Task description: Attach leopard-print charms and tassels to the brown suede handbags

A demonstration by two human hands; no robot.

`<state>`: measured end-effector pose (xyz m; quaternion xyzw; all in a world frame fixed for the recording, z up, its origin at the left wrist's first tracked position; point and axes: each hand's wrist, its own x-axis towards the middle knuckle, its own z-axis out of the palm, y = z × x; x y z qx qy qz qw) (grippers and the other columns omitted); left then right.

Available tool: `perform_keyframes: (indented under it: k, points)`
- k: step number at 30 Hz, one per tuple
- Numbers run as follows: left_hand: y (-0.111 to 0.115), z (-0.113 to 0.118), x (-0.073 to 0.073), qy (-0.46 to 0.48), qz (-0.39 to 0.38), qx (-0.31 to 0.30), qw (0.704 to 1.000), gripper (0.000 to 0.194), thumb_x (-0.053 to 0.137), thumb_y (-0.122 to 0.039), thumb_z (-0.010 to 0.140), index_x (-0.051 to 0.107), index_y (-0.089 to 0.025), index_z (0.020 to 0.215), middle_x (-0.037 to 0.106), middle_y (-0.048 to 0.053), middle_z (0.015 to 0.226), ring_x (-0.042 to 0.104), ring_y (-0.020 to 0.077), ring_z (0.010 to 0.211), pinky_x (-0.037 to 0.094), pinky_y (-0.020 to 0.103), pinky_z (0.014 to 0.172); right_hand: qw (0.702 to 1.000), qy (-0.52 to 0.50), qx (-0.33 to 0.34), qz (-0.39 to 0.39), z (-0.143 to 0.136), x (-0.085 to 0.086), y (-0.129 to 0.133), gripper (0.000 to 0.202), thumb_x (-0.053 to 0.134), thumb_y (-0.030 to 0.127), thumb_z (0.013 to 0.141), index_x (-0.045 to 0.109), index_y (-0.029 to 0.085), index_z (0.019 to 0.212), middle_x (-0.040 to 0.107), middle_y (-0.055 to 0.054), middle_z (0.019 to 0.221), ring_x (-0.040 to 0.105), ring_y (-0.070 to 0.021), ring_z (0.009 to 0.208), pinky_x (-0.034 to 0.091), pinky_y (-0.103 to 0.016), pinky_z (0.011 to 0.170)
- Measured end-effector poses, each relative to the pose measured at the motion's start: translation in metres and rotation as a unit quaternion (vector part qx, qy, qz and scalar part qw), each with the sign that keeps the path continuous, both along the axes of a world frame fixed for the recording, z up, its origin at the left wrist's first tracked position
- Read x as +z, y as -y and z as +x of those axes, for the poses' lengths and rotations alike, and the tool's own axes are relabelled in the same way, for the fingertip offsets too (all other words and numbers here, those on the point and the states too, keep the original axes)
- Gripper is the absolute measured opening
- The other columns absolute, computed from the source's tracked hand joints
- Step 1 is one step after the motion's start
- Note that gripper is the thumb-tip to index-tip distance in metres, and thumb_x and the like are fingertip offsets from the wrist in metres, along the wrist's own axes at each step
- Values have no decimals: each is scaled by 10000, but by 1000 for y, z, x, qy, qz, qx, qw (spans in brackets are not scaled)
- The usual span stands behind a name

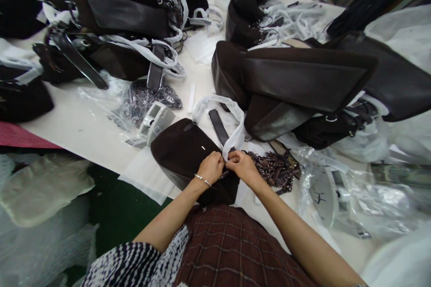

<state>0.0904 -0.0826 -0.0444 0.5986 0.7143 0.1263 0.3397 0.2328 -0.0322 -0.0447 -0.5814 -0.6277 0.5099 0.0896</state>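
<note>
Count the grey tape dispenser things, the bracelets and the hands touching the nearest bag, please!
Grey tape dispensers: 2
Bracelet: 1
Hands on the nearest bag: 2 (left hand, right hand)
Total: 5

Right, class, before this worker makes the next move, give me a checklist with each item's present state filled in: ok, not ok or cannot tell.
1. Left hand and right hand both at the bag, near the handle's end: ok.
2. Handle covered in white wrapping: ok on the visible loop.
3. Bag resting on the table: ok, though close to the edge.
4. Space beside the right hand free: not ok, a heap of dark strands lies there.
5. Grip of the fingertips on a fastening: cannot tell, fingers hide it.
</note>
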Motion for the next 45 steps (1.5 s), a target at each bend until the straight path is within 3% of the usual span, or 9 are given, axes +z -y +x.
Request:
perform_keyframes:
  k: [6,12,19,26,37,45]
  points:
    - [2,-2,-4,25,-11,35,999,131,485,-164,819,577,-188,729,599,43,852,585,170,793,433,278,734,998,-25,-40,40,2,-10,10,235,618,198,687,655,172,917,681,8,709,637,-138,661,456,-228,626]
    - [-1,-3,-8,28,-7,17,999,149,480,-145,817,603,-181,742,606,42,813,584,161,768,439,270,737,998,-45,-31,44,5,-12,11,196,564,210,745,672,181,905,687,-9,790,648,-140,719,469,-240,678]
    - [-5,-2,-16,14,-27,18,999,156,486,-158,800,624,-178,730,637,57,803,604,177,769,444,276,729,995,17,-2,96,2,-6,12,231,539,137,721,659,208,905,692,4,822,638,-141,709,465,-253,720]
    - [-10,-4,-14,28,-37,10,999,143,503,-174,793,637,-188,743,675,66,847,621,196,822,445,284,751,996,-32,6,82,2,-13,3,289,548,106,690,647,202,944,712,-4,869,667,-143,834,481,-240,772]
    - [-9,-21,-17,87,-58,-6,995,112,529,-170,775,612,-175,701,628,45,820,590,176,780,441,269,720,992,-102,20,66,1,-21,3,222,583,210,718,677,189,919,672,12,748,593,-120,640,445,-228,631]
    - [-6,-17,-12,164,-75,87,980,105,536,-159,781,588,-167,690,641,17,674,611,133,642,466,222,611,988,-155,-7,-7,-1,-25,0,280,611,209,652,653,173,926,668,11,758,545,-102,581,421,-220,584]
